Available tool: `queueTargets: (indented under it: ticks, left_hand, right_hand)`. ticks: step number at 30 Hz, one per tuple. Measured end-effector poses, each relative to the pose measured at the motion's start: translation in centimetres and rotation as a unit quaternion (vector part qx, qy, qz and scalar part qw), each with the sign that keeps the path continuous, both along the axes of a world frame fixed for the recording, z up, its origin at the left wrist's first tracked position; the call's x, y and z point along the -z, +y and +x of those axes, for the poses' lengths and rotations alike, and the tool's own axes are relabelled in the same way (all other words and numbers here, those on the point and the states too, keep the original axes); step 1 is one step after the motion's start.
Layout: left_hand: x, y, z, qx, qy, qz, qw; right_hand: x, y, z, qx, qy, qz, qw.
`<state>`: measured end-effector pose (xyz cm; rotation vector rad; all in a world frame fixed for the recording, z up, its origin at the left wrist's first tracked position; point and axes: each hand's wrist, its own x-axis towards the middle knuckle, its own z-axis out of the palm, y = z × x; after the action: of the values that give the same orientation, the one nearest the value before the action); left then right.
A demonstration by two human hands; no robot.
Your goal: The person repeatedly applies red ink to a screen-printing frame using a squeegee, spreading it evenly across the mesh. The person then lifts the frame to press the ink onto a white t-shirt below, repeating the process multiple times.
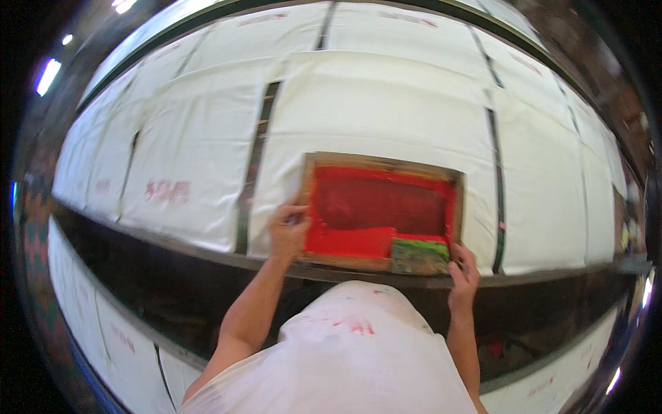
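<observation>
A wooden-framed printing screen (386, 163) lies over a white cloth panel in front of me, its inside covered with bright red ink and a darker red mesh area (379, 205). My left hand (288, 231) grips the left side of the frame with fingers closed round it. On the lower right side, my right hand (464, 268) is closed on the frame's edge. Beside that hand, in the frame's lower right corner, rests a worn block, green along its top and stained dark below (419, 257); it looks like a squeegee. Whether my right fingers also touch it, I cannot tell.
White cloth panels (200, 159) lie side by side across the long table, with dark gaps between them. Some carry red prints (167, 191). A dark table edge (186, 257) runs just before me. More white panels (103, 331) lie on another surface behind me.
</observation>
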<state>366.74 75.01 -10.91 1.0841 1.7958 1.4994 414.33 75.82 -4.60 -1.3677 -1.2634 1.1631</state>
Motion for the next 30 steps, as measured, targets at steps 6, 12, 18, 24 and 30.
queueTargets:
  ticks: [6, 12, 18, 24, 30]
  left_hand:
    - [-2.0, -0.3, 0.7, 0.014, -0.040, 0.031, 0.999]
    - [-1.3, 0.4, 1.0, 0.012, -0.032, -0.023, 0.999]
    - [-0.2, 0.1, 0.2, 0.012, -0.089, 0.015, 0.996]
    - [-0.2, 0.9, 0.2, 0.048, -0.099, 0.043, 0.993]
    - [-1.6, 0.2, -0.2, 0.051, 0.006, -0.045, 0.998]
  right_hand:
    - [0.2, -0.4, -0.3, 0.016, 0.013, -0.001, 1.000]
    - [0.0, -0.3, 0.2, 0.018, -0.001, -0.021, 1.000]
    - [-0.3, 0.7, 0.1, -0.002, -0.108, 0.001, 0.994]
    - [-0.7, 1.0, 0.6, 0.001, -0.125, -0.010, 0.992]
    - [-4.2, 0.8, -1.4, -0.063, -0.434, 0.204, 0.875]
